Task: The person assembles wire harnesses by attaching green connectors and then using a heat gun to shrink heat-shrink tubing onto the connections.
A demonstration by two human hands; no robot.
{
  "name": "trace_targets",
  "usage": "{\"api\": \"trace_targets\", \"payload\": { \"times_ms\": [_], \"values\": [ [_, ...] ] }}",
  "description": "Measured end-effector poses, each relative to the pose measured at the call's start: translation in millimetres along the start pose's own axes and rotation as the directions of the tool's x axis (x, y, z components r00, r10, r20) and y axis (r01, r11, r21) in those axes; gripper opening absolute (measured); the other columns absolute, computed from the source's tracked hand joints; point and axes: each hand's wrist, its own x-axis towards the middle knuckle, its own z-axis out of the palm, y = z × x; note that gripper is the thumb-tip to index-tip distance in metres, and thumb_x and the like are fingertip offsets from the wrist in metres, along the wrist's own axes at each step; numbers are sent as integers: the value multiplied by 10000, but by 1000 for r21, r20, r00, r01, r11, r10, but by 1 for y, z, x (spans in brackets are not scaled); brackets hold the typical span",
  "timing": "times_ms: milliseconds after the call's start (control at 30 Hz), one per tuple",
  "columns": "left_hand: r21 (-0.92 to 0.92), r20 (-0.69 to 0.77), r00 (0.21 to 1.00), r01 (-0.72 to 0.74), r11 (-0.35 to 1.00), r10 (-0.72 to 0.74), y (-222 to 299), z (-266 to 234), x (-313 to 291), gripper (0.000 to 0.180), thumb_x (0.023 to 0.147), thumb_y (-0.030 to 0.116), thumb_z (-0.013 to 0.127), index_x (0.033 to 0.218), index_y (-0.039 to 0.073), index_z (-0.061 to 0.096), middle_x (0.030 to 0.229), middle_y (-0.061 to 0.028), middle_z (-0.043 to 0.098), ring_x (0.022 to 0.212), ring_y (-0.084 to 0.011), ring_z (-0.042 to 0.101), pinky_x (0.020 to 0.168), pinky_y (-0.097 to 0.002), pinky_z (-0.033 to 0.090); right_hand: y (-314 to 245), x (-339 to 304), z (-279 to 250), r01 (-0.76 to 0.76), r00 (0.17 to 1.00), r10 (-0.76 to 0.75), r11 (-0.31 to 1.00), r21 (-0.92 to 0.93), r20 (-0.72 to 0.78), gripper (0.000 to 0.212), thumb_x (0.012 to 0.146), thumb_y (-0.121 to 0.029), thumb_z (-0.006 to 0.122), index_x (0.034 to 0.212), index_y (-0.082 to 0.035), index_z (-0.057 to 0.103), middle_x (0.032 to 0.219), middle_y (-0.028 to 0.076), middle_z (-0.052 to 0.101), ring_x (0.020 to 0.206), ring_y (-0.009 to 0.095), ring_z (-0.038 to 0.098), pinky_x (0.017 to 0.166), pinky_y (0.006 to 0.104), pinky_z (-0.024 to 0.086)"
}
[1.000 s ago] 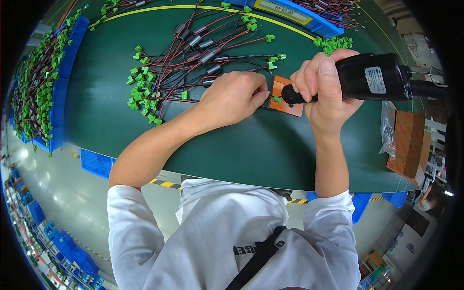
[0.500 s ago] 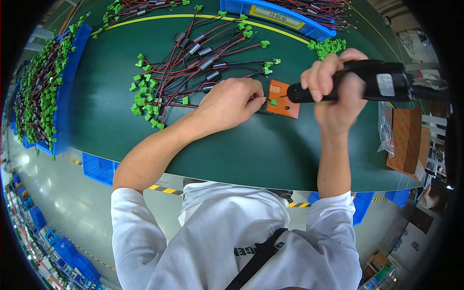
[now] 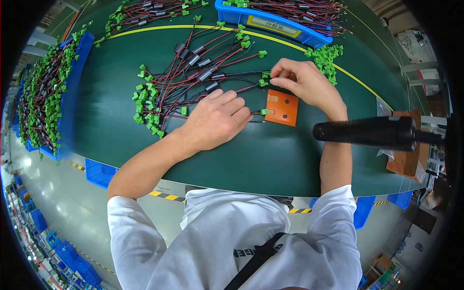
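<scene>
Under my left hand [image 3: 220,116], its fingers curled closed, runs a thin wire cable. The cable's green connector [image 3: 264,111] pokes out beyond the fingertips and rests at the left edge of an orange fixture block [image 3: 280,115] with dark round spots. My right hand [image 3: 304,83] is above the block, thumb and forefinger apart, fingertips beside green connectors [image 3: 263,82] on other cables. An electric screwdriver [image 3: 365,132] hangs free over my right forearm. A fan of red and black cables [image 3: 205,74] with dark cylinders and green ends lies to the left.
A blue bin [image 3: 75,82] heaped with similar cables stands at the left. Another blue bin [image 3: 285,33] with cables is at the back, near a pile of loose green connectors [image 3: 326,60]. A cardboard box [image 3: 406,162] sits at the right edge of the green table [image 3: 232,164].
My right hand has let go of the screwdriver and moved left to the connectors. The screwdriver now hangs lower. My left hand has drawn back left, and the connector has come off the block's middle.
</scene>
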Motion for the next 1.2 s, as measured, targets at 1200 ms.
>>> {"api": "trace_targets", "payload": {
  "times_ms": [1200],
  "values": [
    [-7,37,990,134,991,-133,3,0,-1,221,853,148,828,990,41,693,1104,-77,649,988,-261,624,827,-393,479,20,8,17,120,981,-141,980,-157,-134,251,935,-68,763,1179,-37,713,1060,92,638,915,258,657,831,391,559]
  ]
}}
